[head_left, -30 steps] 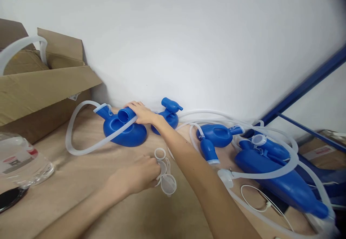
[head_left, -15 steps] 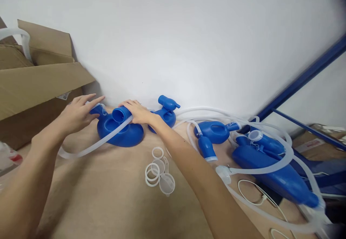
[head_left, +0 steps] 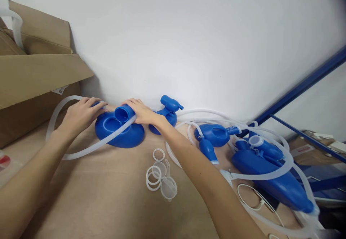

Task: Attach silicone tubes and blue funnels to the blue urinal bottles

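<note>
My left hand point(head_left: 82, 112) is closed round the neck end of a blue plastic urinal bottle point(head_left: 127, 138) lying on the table near the wall. The neck is mostly hidden by my fingers. My right hand point(head_left: 142, 111) grips a blue cup-shaped urinal funnel point(head_left: 121, 114), its round open mouth facing me, just above the bottle. A translucent white hose point(head_left: 93, 147) runs from beside the funnel, across the bottle's front, and loops round behind my left wrist. Past my right hand, another blue bottle point(head_left: 173, 118) has a blue funnel point(head_left: 171, 103) resting on top.
On the table point(head_left: 108, 195) lie several clear rings and caps point(head_left: 159, 176). To the right are more blue bottles point(head_left: 270, 176) with tangled hoses and a white cable point(head_left: 239, 192). An open cardboard box point(head_left: 40, 70) stands left; a blue metal frame point(head_left: 302, 88) rises at right.
My left hand has come down from spread fingers to close on the bottle's neck. The hose loop has risen into view behind my left wrist. My right hand keeps hold of the funnel.
</note>
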Available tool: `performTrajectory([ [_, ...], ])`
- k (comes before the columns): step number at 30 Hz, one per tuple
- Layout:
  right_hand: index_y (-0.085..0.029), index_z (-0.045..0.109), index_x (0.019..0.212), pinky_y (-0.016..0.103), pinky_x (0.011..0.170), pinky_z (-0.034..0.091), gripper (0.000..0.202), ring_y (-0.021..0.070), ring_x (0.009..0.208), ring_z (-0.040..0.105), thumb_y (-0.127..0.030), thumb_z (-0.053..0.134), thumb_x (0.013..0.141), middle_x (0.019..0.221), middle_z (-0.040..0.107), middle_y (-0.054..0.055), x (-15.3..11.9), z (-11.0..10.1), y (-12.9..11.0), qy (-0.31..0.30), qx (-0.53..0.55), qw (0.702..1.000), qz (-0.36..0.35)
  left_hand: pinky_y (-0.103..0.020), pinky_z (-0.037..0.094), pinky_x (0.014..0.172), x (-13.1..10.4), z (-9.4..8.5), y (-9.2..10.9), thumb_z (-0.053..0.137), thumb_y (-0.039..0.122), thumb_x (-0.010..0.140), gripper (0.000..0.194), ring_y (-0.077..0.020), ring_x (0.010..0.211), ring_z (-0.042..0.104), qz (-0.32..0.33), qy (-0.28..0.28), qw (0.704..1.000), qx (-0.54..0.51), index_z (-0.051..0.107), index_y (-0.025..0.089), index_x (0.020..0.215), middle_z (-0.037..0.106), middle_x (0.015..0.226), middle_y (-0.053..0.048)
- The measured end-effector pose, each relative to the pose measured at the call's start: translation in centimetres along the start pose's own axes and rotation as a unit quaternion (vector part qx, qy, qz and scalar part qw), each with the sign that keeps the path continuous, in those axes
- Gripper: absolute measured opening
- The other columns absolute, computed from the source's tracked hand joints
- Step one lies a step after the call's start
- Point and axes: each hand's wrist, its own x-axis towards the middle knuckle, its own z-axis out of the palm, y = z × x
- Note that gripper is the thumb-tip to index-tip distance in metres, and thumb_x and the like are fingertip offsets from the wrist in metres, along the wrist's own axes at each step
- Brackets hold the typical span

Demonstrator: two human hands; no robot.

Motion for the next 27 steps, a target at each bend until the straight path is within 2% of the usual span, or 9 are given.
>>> performTrajectory([
  [5, -0.017, 0.05, 0.13, 0.045, 0.116, 0.036, 0.056, 0.0283, 0.13, 0.05, -0.014, 0.07, 0.078, 0.135, 0.057, 0.012, 0.0, 0.0, -0.1, 0.005, -0.001, 1.0, -0.003, -0.035, 0.039, 0.081, 0.7, 0.0, 0.6, 0.017, 0.05, 0.108, 0.061, -0.0324, 0.112, 0.056, -0.048, 0.013, 0.998, 0.028, 0.053, 0.013, 0.141, 0.068, 0.124, -0.019],
  [8, -0.018, 0.049, 0.13, 0.048, 0.116, 0.037, 0.056, 0.0293, 0.13, 0.049, -0.015, 0.07, 0.079, 0.136, 0.057, 0.012, -0.1, -0.2, -0.2, -0.001, 0.007, 1.0, 0.005, -0.034, 0.043, 0.089, 0.8, 0.3, -1.0, 0.027, 0.05, 0.106, 0.06, -0.0311, 0.123, 0.054, -0.04, 0.024, 0.998, -0.042, 0.046, 0.011, 0.147, 0.063, 0.138, -0.019],
  [10, -0.019, 0.049, 0.131, 0.049, 0.115, 0.038, 0.056, 0.0297, 0.13, 0.049, -0.014, 0.068, 0.079, 0.136, 0.057, 0.012, -0.1, -0.3, -0.2, -0.004, 0.011, 1.0, 0.011, -0.035, 0.041, 0.101, 0.9, 0.4, -2.2, 0.036, 0.051, 0.103, 0.061, -0.0308, 0.133, 0.05, -0.021, 0.025, 0.996, -0.08, 0.05, 0.009, 0.144, 0.052, 0.152, -0.021],
  [12, -0.019, 0.049, 0.131, 0.049, 0.114, 0.038, 0.056, 0.0298, 0.129, 0.049, -0.013, 0.068, 0.078, 0.136, 0.056, 0.011, -0.1, -0.3, -0.2, -0.004, 0.014, 1.0, 0.013, -0.034, 0.039, 0.106, 1.1, 0.4, -2.8, 0.041, 0.052, 0.1, 0.059, -0.0294, 0.135, 0.049, -0.017, 0.003, 0.995, -0.094, 0.056, 0.008, 0.138, 0.052, 0.152, -0.02],
  [14, -0.019, 0.049, 0.131, 0.049, 0.115, 0.038, 0.057, 0.03, 0.13, 0.049, -0.013, 0.068, 0.078, 0.137, 0.056, 0.011, -0.2, -0.2, -0.2, -0.001, 0.015, 1.0, 0.01, -0.032, 0.041, 0.099, 1.3, 0.2, -2.6, 0.038, 0.05, 0.102, 0.054, -0.0283, 0.128, 0.055, -0.041, -0.031, 0.996, -0.07, 0.061, 0.012, 0.132, 0.064, 0.139, -0.016],
  [16, -0.02, 0.049, 0.132, 0.05, 0.115, 0.039, 0.059, 0.0302, 0.131, 0.048, -0.012, 0.067, 0.077, 0.137, 0.056, 0.011, -0.2, -0.2, -0.2, 0.001, 0.018, 1.0, 0.009, -0.031, 0.042, 0.083, 1.5, -0.1, -1.9, 0.032, 0.048, 0.104, 0.052, -0.0294, 0.117, 0.06, -0.077, -0.045, 0.995, -0.033, 0.064, 0.014, 0.128, 0.071, 0.127, -0.014],
  [19, -0.021, 0.049, 0.132, 0.05, 0.115, 0.039, 0.058, 0.0301, 0.131, 0.048, -0.013, 0.067, 0.078, 0.137, 0.056, 0.011, -0.2, -0.1, -0.1, 0.005, 0.018, 1.0, 0.013, -0.03, 0.031, 0.066, 1.7, -0.5, -1.0, 0.025, 0.045, 0.106, 0.053, -0.0295, 0.1, 0.064, -0.104, -0.045, 0.994, -0.007, 0.066, 0.014, 0.117, 0.075, 0.112, -0.014],
  [23, -0.019, 0.05, 0.131, 0.048, 0.116, 0.037, 0.054, 0.029, 0.131, 0.048, -0.017, 0.068, 0.08, 0.138, 0.056, 0.012, -0.2, 0.0, 0.1, 0.003, 0.015, 1.0, 0.003, -0.029, 0.023, 0.063, 1.7, -1.0, -0.8, 0.029, 0.044, 0.105, 0.048, -0.0251, 0.081, 0.064, -0.114, -0.057, 0.992, -0.01, 0.067, 0.017, 0.098, 0.075, 0.091, -0.009],
  [27, -0.019, 0.05, 0.131, 0.047, 0.115, 0.038, 0.056, 0.0285, 0.13, 0.049, -0.013, 0.066, 0.078, 0.139, 0.055, 0.011, -0.2, -0.1, 0.3, 0.0, 0.014, 1.0, -0.007, -0.029, 0.024, 0.063, 1.8, -1.4, -1.0, 0.029, 0.046, 0.104, 0.049, -0.0263, 0.08, 0.064, -0.131, -0.058, 0.989, -0.023, 0.068, 0.017, 0.094, 0.074, 0.087, -0.01],
])
